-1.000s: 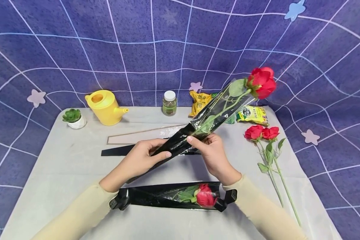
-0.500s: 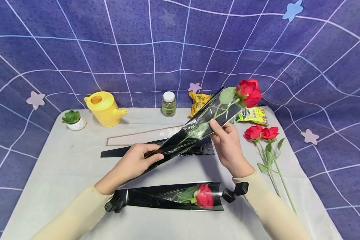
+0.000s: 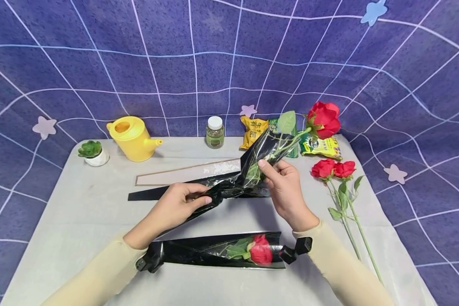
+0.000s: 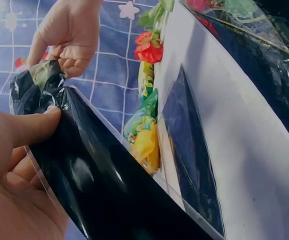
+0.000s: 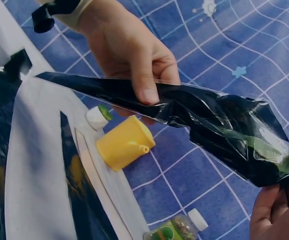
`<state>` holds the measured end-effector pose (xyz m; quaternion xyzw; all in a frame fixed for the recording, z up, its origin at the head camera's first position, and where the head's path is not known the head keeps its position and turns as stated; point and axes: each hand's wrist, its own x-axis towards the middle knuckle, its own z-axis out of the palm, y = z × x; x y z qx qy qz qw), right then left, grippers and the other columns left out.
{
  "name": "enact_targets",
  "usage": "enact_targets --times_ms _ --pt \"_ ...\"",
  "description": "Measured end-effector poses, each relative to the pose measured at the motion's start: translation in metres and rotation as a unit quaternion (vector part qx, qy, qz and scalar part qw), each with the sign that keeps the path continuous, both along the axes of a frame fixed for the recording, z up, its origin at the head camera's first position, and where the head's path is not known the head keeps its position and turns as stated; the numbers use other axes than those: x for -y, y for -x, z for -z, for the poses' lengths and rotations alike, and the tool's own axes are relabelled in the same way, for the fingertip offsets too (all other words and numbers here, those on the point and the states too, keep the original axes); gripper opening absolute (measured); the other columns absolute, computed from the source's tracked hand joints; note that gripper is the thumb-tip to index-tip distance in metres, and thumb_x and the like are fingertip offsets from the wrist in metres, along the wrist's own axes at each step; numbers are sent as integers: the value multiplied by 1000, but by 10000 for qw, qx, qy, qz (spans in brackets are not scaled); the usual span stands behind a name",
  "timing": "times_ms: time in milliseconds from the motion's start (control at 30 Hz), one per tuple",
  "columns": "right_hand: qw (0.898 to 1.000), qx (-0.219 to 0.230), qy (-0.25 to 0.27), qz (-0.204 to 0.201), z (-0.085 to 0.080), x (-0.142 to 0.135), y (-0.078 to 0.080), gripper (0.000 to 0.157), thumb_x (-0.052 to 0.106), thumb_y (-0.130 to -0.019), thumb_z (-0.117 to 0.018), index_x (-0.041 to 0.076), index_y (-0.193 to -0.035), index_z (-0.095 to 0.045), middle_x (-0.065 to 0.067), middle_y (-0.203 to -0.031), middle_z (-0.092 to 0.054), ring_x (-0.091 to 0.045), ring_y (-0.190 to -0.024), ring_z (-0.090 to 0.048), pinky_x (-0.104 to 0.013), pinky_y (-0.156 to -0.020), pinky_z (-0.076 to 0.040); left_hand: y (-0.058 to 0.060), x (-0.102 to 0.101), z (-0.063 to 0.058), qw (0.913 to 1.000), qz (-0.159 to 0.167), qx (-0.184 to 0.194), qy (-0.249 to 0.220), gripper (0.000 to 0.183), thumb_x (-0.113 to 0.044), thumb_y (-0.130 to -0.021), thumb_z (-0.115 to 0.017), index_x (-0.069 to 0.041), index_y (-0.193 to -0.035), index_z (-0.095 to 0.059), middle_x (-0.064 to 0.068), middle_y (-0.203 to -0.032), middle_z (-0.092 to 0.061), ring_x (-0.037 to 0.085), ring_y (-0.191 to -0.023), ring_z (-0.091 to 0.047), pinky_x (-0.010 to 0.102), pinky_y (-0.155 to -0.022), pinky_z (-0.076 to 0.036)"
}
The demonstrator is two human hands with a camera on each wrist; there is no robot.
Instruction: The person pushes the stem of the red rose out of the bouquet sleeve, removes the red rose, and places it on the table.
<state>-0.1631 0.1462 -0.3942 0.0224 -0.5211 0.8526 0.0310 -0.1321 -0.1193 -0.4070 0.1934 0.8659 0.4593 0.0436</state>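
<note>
In the head view a rose (image 3: 324, 120) slants up to the right above the table, its bloom and a leaf outside a black-and-clear flower sleeve (image 3: 265, 144). The sleeve is creased and bent between my hands. My left hand (image 3: 176, 206) pinches its narrow lower part, thumb on top, as the left wrist view also shows. My right hand (image 3: 287, 187) pinches the clear part around the stem and leaves. In the right wrist view the sleeve (image 5: 209, 117) looks wrinkled between both hands. A second sleeve (image 3: 195, 250) lies in front with a rose (image 3: 261, 250) inside.
Two loose roses (image 3: 333, 169) lie at the right. Behind the hands lie a flat black sleeve (image 3: 145, 194) and a pale one (image 3: 168, 175). At the back stand a succulent (image 3: 95, 153), yellow watering can (image 3: 134, 140), jar (image 3: 215, 134) and fertilizer bags (image 3: 254, 131).
The straight sleeve has buckled between my hands, and its open end has slid down the stem, baring more leaf and stem. My right hand first moved up along the sleeve, then slightly back.
</note>
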Motion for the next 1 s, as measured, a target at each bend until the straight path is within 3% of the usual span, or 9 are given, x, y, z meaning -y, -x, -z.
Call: enact_targets --times_ms 200,467,600,667,733,833,900,1000 --pt "9994 -104 -319 -41 2 5 -6 41 9 -81 -74 9 -60 -38 4 -53 -32 -10 -49 -31 -23 -47 -26 0 -3 -1 9999 -122 -15 -120 21 -27 -84 -71 -20 -104 -72 -9 -97 -67 4 -79 -62 26 -64 -51" --pt "9975 -144 -668 -172 6 12 -5 13 6 -78 -76 4 -81 -64 -2 -71 -58 -10 -68 -50 -23 -60 -42 -1 -5 -1 9992 -339 15 -219 21 -28 -84 -71 -18 -103 -72 -7 -100 -67 4 -86 -63 25 -71 -51" --pt "9970 27 -753 -191 3 7 -3 20 8 -78 -77 6 -70 -59 1 -62 -50 -9 -59 -43 -23 -53 -36 0 -2 -4 9995 -182 127 -209 27 -31 -83 -72 -17 -106 -71 -7 -100 -67 5 -86 -63 24 -69 -51" --pt "9974 37 -712 -133 -1 2 0 33 7 -77 -77 9 -61 -49 3 -57 -38 -9 -55 -35 -23 -51 -31 0 1 -6 9996 -35 221 -194 29 -32 -82 -73 -17 -107 -71 -7 -98 -68 5 -85 -63 24 -68 -51" --pt "9982 11 -593 -95 -5 -3 2 41 4 -77 -77 10 -57 -42 3 -57 -35 -9 -57 -36 -24 -55 -35 1 5 -8 9991 77 369 -172 31 -32 -81 -73 -16 -108 -71 -7 -95 -68 6 -83 -64 25 -68 -51" --pt "9990 -31 -451 -36 -11 -8 5 41 0 -75 -77 11 -57 -42 3 -59 -38 -9 -62 -41 -25 -63 -41 1 10 -10 9983 169 547 -124 33 -35 -80 -74 -16 -107 -71 -6 -95 -69 6 -84 -64 26 -70 -51" --pt "9995 -127 -298 -52 -14 -10 7 30 -2 -76 -76 8 -61 -52 0 -67 -49 -11 -71 -49 -27 -70 -45 1 13 -13 9975 207 670 -120 36 -37 -80 -74 -14 -108 -71 -5 -95 -69 7 -85 -64 27 -71 -51" --pt "9994 -341 -11 -33 -18 -13 10 9 -3 -78 -74 1 -81 -66 -7 -89 -62 -17 -87 -57 -31 -81 -46 2 16 -15 9956 264 887 -162 41 -38 -80 -74 -10 -111 -69 -2 -97 -69 8 -85 -65 29 -72 -51"
